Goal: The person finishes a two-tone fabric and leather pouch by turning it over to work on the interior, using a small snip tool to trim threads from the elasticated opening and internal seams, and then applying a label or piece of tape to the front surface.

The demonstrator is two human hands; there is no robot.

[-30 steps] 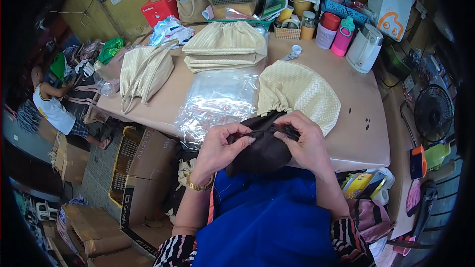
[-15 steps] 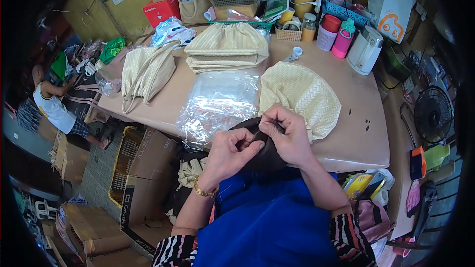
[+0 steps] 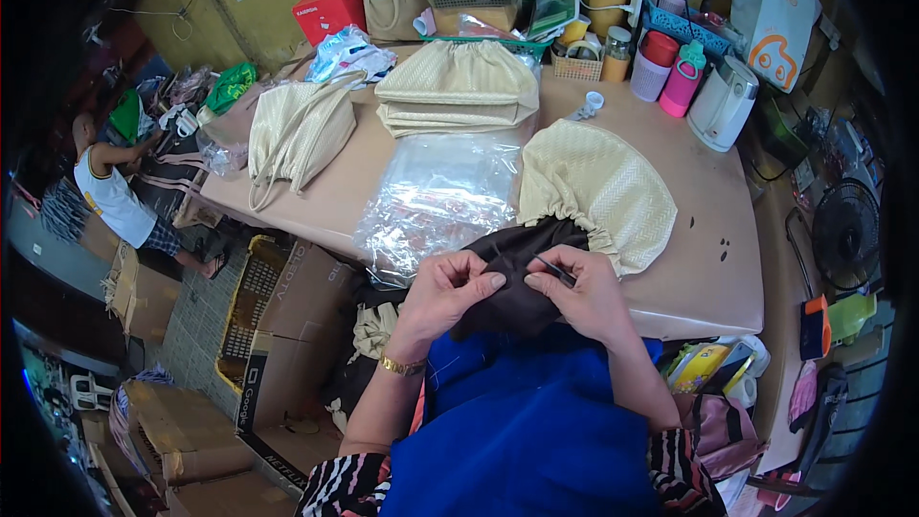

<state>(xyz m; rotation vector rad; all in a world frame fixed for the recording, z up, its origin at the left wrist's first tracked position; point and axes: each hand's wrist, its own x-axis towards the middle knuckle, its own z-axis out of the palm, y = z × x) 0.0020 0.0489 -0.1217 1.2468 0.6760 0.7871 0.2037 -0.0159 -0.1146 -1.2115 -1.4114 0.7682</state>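
Note:
My left hand (image 3: 465, 285) pinches the dark brown fabric (image 3: 510, 311) at its left side, thumb pressed on it. My right hand (image 3: 565, 282) is closed on the same fabric just to the right, with a thin dark piece, a cord or tool I cannot make out, at its fingers. The dark fabric joins the gathered neck of a cream woven bag (image 3: 598, 187), which lies spread on the table (image 3: 708, 278). Left of it lie clear plastic sleeves (image 3: 431, 201), with folded cream bags (image 3: 458, 86) above them and another cream bag (image 3: 297, 134) farther left.
A kettle (image 3: 723, 105), bottles (image 3: 684, 81), baskets (image 3: 579, 62) and boxes (image 3: 321, 14) line the back. A person (image 3: 120, 191) bends over things at the left. A yellow crate (image 3: 244, 311) and cardboard (image 3: 297, 316) are below left, a fan (image 3: 842, 230) at the right.
Since half a second ago my right hand has moved right and down, away from the bag's neck. My left hand still pinches the dark fabric, slightly farther right in view.

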